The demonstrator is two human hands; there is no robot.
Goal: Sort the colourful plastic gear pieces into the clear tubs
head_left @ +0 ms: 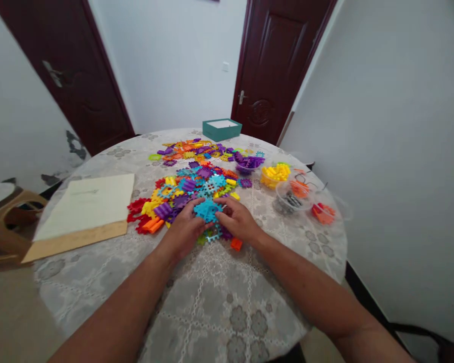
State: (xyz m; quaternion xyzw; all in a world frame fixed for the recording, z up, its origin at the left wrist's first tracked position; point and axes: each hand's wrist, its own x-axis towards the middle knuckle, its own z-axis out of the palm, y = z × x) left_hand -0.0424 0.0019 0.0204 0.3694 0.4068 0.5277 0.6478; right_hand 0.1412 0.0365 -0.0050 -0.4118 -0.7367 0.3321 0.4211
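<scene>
A heap of coloured plastic interlocking tiles (191, 189) lies in the middle of a round table (212, 302) under a grey patterned cloth. My left hand (183, 229) and my right hand (238, 219) meet at the heap's near edge. Both hands have their fingers closed on a light blue tile piece (207, 210) held between them. More blue tiles (214, 234) lie just under the hands, and an orange piece (236, 244) sits by my right wrist.
A second spread of tiles (196, 148) lies farther back, before a teal box (221, 129). Clear bowls hold purple (249, 164), yellow (274, 175), orange (299, 188) and dark (289, 200) pieces at the right. A cream sheet on a brown board (85, 209) lies left. A wooden stool (7, 227) stands beside the table.
</scene>
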